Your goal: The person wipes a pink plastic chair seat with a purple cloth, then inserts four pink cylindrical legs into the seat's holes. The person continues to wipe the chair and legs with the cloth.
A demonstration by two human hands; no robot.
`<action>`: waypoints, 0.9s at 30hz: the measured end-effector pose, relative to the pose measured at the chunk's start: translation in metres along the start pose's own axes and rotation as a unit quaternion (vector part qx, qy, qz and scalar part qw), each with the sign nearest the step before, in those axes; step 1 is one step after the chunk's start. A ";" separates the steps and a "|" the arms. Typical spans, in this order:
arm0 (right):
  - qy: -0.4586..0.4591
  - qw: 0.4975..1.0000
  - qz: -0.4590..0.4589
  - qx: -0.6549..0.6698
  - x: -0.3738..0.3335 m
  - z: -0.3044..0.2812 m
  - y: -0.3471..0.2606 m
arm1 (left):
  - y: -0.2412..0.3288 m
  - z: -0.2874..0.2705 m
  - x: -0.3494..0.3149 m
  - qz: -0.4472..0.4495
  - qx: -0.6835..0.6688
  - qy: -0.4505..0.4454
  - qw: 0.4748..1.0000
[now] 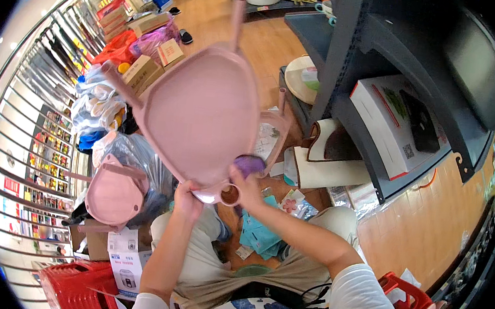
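A pink plastic tabletop with a raised rim and post-like legs (198, 112) is held up tilted before me. My left hand (188, 201) grips its near edge, the fingers hidden behind it. My right hand (246, 187) presses a bunched purple cloth (249, 166) against the near right corner. Between my hands, a round ring (230, 195) juts from that edge. Partly hidden behind it on the right is another pink legged piece (279, 128). A smaller pink legged piece (115, 197) rests at the left on clear plastic wrapping.
Grey metal shelving (342, 51) rises on the right, with a white box (397, 126) on a lower shelf. Teal packets (260, 229) lie on the floor between my legs. Red plastic stools (80, 287) stand at the lower left. Bags, cartons (141, 73) and a railing line the left.
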State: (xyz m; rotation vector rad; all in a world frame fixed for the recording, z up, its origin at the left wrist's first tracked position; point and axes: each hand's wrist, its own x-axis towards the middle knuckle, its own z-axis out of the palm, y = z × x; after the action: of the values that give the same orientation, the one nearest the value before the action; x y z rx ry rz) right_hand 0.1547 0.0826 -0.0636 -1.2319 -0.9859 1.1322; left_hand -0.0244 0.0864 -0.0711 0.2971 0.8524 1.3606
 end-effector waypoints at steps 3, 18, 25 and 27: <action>-0.143 0.983 0.068 -0.088 0.007 -0.012 -0.016 | 0.004 -0.012 -0.006 -0.010 0.057 0.000 0.998; -0.102 0.942 0.210 0.240 0.074 -0.070 -0.002 | 0.078 -0.008 -0.063 -0.008 0.097 -0.104 0.990; -0.056 0.974 0.128 0.176 0.067 -0.067 -0.020 | 0.057 0.020 -0.096 0.027 0.065 -0.043 0.997; -0.019 0.981 0.107 0.163 0.059 -0.069 -0.034 | 0.065 0.038 -0.095 -0.040 0.047 0.029 0.998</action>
State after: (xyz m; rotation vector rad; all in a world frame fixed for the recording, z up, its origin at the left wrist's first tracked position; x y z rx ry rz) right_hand 0.2369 0.1282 -0.0382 -1.0692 -0.6726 1.4269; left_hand -0.0433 0.0228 0.0307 0.2937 0.9676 1.2617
